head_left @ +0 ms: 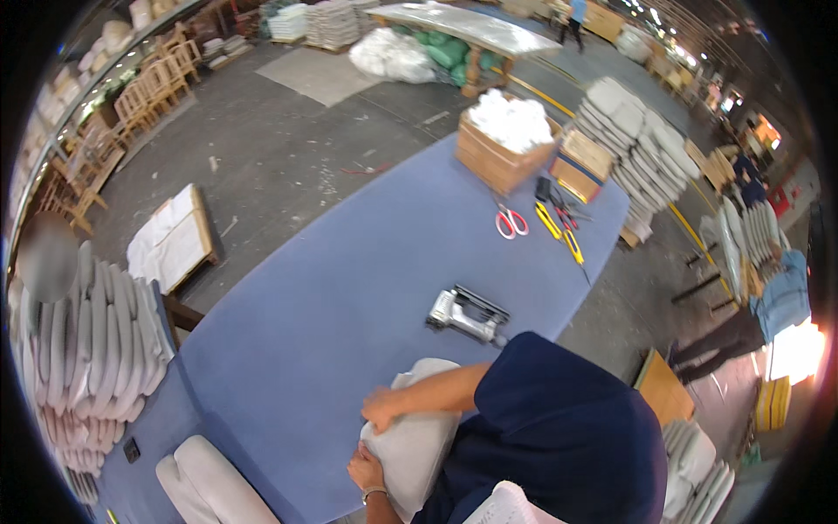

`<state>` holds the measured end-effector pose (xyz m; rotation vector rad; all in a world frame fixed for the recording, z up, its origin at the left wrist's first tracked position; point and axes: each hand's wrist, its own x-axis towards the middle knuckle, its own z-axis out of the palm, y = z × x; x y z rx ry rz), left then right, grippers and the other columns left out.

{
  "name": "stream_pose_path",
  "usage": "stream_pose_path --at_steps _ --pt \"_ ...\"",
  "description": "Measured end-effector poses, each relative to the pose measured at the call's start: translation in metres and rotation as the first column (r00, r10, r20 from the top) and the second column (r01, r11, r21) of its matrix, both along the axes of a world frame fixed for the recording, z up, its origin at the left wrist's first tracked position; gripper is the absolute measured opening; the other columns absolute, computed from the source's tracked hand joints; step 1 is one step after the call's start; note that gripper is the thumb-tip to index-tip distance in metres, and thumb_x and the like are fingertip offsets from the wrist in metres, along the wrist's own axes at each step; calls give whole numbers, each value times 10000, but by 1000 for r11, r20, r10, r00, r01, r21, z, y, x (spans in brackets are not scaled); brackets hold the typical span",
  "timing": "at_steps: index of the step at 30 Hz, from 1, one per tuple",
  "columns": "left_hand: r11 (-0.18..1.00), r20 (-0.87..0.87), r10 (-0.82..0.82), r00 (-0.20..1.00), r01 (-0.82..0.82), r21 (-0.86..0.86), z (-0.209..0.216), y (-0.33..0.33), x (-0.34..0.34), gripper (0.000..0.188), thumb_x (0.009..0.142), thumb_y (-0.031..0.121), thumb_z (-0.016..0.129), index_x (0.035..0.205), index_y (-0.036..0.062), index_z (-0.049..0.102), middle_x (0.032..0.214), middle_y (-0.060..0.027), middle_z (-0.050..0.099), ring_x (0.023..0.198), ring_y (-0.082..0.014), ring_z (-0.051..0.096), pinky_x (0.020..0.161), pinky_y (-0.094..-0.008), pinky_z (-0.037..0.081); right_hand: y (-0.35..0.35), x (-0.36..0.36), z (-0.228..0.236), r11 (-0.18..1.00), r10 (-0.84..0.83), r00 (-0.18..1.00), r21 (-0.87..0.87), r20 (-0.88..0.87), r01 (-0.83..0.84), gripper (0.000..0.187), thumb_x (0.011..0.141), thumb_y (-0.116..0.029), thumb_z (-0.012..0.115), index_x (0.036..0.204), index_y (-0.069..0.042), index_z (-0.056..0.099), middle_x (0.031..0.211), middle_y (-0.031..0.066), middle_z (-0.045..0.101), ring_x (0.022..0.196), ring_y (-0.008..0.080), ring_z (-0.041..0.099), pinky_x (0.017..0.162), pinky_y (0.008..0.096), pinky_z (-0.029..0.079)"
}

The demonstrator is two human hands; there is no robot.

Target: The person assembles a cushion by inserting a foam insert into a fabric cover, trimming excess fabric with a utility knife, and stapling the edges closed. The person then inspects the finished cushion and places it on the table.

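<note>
A light grey padded seat cushion (417, 458) lies at the near edge of the blue-covered table (305, 297), close against my body. My left hand (365, 470), with a watch at the wrist, grips the cushion's left edge. Just beyond it my right hand (382, 409) reaches across the cushion, its fingers closed at the same edge and slightly blurred. My navy sleeve covers the upper right arm. A silver and black staple gun (467, 314) rests on the table beyond the cushion.
Red-handled scissors (511, 223), a yellow utility knife (548, 222) and other hand tools lie farther off, by a cardboard box (497, 157) of white stuffing. Grey cushions (96, 341) are stacked at left; a folded pad (214, 485) lies near left. A co-worker (772, 297) stands at right.
</note>
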<state>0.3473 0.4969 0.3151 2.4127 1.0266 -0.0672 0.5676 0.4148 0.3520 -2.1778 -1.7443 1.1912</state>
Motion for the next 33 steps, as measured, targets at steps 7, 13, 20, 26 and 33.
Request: stream_pose_path --at_steps 7,13,20,26,33 --pt "999 -20 -17 1000 18 45 6 2 1 540 1048 399 487 856 -42 734 821 -299 697 747 -514 675 686 -581 534 -45 13 -4 969 -229 971 103 60 222 462 892 -463 681 909 -8 755 923 219 742 954 424 711 800 533 562" --pt "1000 -72 0 997 1 7 -8 6 -3 545 1044 412 489 858 -39 732 818 -291 698 748 -514 672 677 -581 532 -28 23 -5 978 -206 978 -33 -33 205 501 959 -471 615 952 13 744 930 255 727 942 450 700 845 554 546" --pt "999 -63 -3 998 1 -39 -3 13 11 530 1042 414 483 958 -31 758 903 -301 705 828 -508 681 740 -577 534 -24 29 -7 974 -225 974 -42 -24 223 464 950 -449 641 1010 -3 755 1033 225 735 1018 419 699 871 535 549" --pt "991 53 65 996 -58 -117 -16 9 -9 571 1060 441 445 1020 -36 756 926 -315 700 855 -509 684 767 -541 544 -25 24 -11 967 -251 968 44 -14 251 387 919 -424 644 995 -70 782 1021 206 748 965 428 709 844 551 556" --pt "964 -313 -35 949 -51 -260 20 49 -64 819 940 730 499 1288 11 676 1229 -261 691 1197 -428 627 1029 -507 481 -27 30 -13 955 -263 965 -142 5 261 435 995 -497 573 1057 -128 794 1062 165 762 1013 364 718 887 497 553"
